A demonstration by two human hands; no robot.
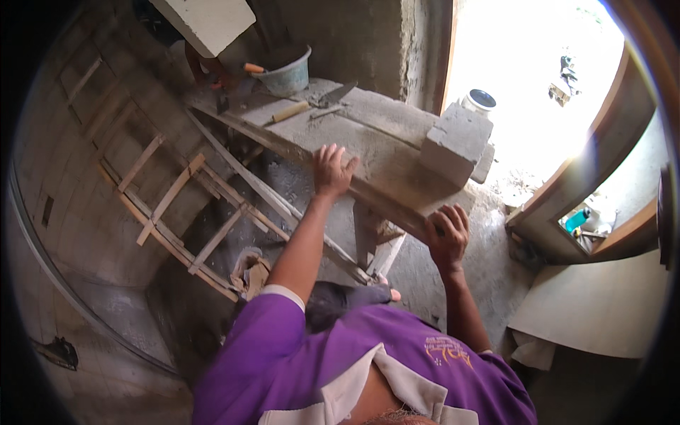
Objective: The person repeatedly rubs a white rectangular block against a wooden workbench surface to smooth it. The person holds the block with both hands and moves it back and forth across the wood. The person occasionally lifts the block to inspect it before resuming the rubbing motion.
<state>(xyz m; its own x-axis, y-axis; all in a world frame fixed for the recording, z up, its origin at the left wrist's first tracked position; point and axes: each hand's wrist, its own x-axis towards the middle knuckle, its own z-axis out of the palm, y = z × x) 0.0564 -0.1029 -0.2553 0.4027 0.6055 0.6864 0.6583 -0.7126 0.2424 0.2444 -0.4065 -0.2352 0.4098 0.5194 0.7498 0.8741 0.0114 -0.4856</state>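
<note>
My left hand (333, 171) lies over the near edge of a dusty wooden plank bench (386, 173), fingers stretched out on its top. Farther right, my right hand (448, 237) curls its fingers at the same plank's edge, near its end. A grey block (457, 142) rests on the bench beyond my right hand. Past my left hand lie a wooden-handled tool (289, 112) and a trowel (337, 94). At the bench's far left stands a grey bucket (289, 76), with an orange handle (253, 68) sticking over its rim.
A wooden ladder (177, 188) leans on the left. At the top left, another person's hand (219, 79) is near the bench, below a pale block (205, 25). A white tub (479, 100) stands by the bright doorway. A pale board (595, 304) is at the right.
</note>
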